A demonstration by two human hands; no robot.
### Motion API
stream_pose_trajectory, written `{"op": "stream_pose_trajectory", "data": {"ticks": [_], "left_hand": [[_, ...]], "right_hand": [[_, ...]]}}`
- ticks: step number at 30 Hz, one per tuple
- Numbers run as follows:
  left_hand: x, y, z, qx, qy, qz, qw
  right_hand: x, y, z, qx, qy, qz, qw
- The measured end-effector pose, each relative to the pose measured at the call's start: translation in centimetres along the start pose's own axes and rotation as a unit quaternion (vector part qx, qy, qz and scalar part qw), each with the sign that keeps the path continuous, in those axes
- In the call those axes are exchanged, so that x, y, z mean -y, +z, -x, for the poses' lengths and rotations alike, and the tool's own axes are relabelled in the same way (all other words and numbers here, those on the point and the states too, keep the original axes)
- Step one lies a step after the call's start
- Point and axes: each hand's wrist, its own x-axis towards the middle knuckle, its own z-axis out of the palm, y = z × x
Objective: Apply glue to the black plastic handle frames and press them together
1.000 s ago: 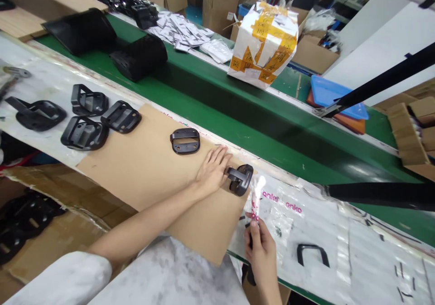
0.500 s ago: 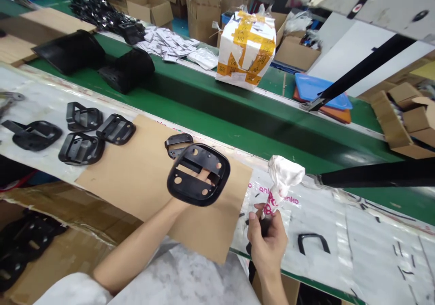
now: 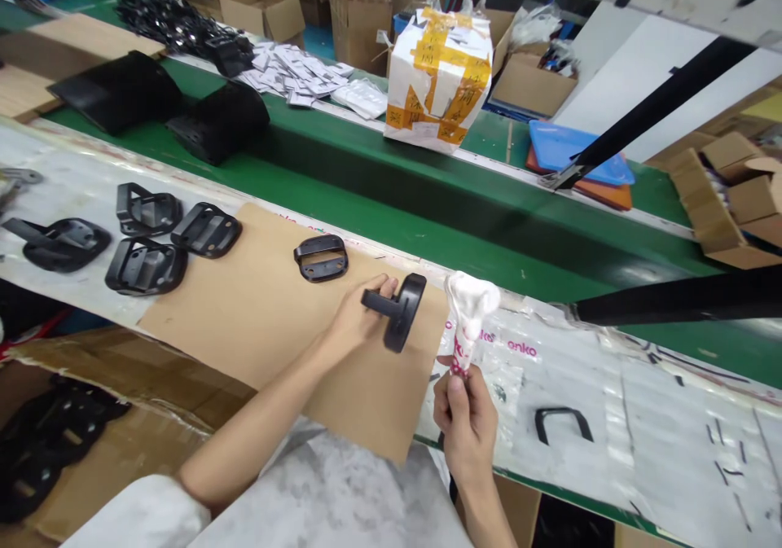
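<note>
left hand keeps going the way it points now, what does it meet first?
Likely the white plastic bag held up by the right hand. The left hand points right, holding a black plastic part whose rim sits just short of the bag; depth is unclear.

Half a second ago held up flat-on toward the camera; now black plastic part [image 3: 400, 312] turned edge-on and lowered just above the cardboard sheet [image 3: 257, 312], gripped by its handle in the left hand [image 3: 354, 320]. Crumpled white bag [image 3: 469, 312] in the right hand [image 3: 467, 422] shifted left, nearer that part.
</note>
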Motion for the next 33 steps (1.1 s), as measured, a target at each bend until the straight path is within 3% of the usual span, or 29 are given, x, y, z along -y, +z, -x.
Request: {"op": "stream_pose_trajectory", "data": {"ticks": [6,9,11,13,16,19,23,28,30,33], "left_hand": [[3.5,1.6,-1.8,-0.018,0.09,-0.182,0.979],[4.7,2.4,-1.8,-0.037,0.118,-0.261,0.957],[5.1,2.8,-1.8,-0.041,0.121,-0.281,0.951],[5.3,2.9,-1.7,-0.042,0.122,-0.293,0.948],[5.4,2.8,-1.7,-0.039,0.128,-0.302,0.944],[5.3,2.6,-1.6,-0.027,0.122,-0.307,0.943],[5.1,2.7,-1.6,-0.017,0.109,-0.318,0.942],[5.1,2.9,-1.6,-0.025,0.117,-0.326,0.938],[5.2,2.9,-1.6,-0.024,0.117,-0.328,0.937],[5.2,2.8,-1.6,-0.023,0.118,-0.33,0.936]], "right_hand": [[-0.6,-0.3,-1.0,-0.022,0.136,-0.047,0.989],[-1.2,-0.2,-0.2,-0.075,0.08,-0.066,0.992],[-1.7,0.2,0.4,-0.116,0.011,-0.09,0.989],[-2.3,0.8,0.8,-0.136,-0.012,-0.09,0.987],[-3.1,1.1,0.3,-0.041,0.091,-0.026,0.995],[-3.0,0.5,-0.6,0.055,0.177,0.024,0.982],[-2.1,0.4,-0.4,-0.031,0.114,0.013,0.993],[-2.9,2.2,1.2,-0.115,0.033,-0.038,0.992],[-3.4,2.3,1.0,-0.103,0.042,0.001,0.994],[-3.6,1.1,-0.1,0.009,0.124,0.081,0.989]]}}
